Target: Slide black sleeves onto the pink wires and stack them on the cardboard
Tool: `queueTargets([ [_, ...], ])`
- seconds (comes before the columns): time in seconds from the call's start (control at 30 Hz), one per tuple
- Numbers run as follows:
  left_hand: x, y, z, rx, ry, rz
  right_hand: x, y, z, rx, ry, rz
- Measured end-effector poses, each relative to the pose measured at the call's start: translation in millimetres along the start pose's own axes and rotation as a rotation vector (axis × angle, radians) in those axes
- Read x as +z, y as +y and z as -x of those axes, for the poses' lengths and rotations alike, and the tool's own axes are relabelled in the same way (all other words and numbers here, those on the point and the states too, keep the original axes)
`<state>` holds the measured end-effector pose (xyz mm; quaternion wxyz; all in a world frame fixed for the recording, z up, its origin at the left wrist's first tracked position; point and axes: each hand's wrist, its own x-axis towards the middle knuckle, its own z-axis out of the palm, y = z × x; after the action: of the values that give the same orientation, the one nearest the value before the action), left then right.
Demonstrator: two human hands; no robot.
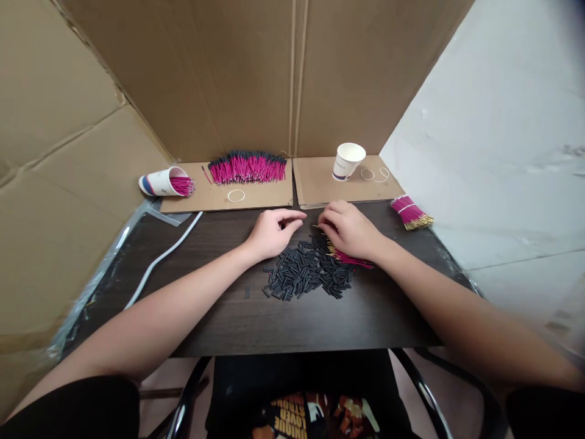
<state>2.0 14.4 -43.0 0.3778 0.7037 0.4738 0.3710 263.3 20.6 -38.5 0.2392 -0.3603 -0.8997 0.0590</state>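
1. Your left hand (269,235) is at 10 o'clock of the black sleeves (306,268), thumb and forefinger nearly meeting; whether they grip a piece, I cannot tell.
2. Your right hand (351,231) is at 1 o'clock, over pink wires (354,261), its fingers curled inward; their grip is unclear.
3. The step looks like close fingertip work, your 2 hands facing just beyond the pile on the surface (256,323).
4. I judge the next move needs a light pinch and aligned fingertips, without dragging the loose wires.
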Motion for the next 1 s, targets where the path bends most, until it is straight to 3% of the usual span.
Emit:
queueTargets([
  [0.17,0.2,-0.7,-0.7,-0.003,-0.001,0.037,4.9,-4.7,-5.5,0.029,0.078,-0.038],
  [0.4,2.5,-1.1,-4.0,-0.046,0.029,0.108,15.5,-11.7,-10.4,0.056,0.289,-0.309],
  [0.57,1.7,0.6,-3.0,-0.039,0.033,0.144,17.2,-13.6,-6.8,0.035,0.255,-0.354],
  [0.73,0.0,3.2,-2.0,-0.034,0.036,0.151,16.8,-15.3,-3.2,0.119,0.204,-0.372],
  [1.0,0.9,4.0,-1.9,-0.036,0.054,0.136,16.3,-16.3,-1.8,0.09,0.225,-0.361],
])
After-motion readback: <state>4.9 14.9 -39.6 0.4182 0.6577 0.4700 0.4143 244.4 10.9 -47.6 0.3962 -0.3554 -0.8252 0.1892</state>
